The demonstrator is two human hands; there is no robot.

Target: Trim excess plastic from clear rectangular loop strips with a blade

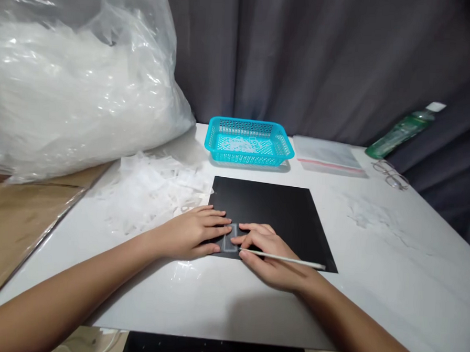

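Note:
My left hand [200, 231] lies flat at the left edge of a black mat [272, 215], fingers spread. Its fingertips touch a small clear rectangular piece [230, 239] with a pale frosted border. From the other side, my right hand [268, 254] pinches a thin, pale, pen-like stick [289, 260]. The stick's front end is close to the right edge of the clear piece, and its other end extends back over the wrist. Whether the tip touches the piece I cannot tell. My right fingertips rest on or beside the piece.
A heap of thin translucent pieces [155, 190] lies left of the mat, below a big plastic bag [74, 83]. Behind stands a blue basket [251, 160] with small pieces inside. To the right are zip bags [330, 156], a green bottle [402, 133], glasses [392, 176] and scraps [374, 217].

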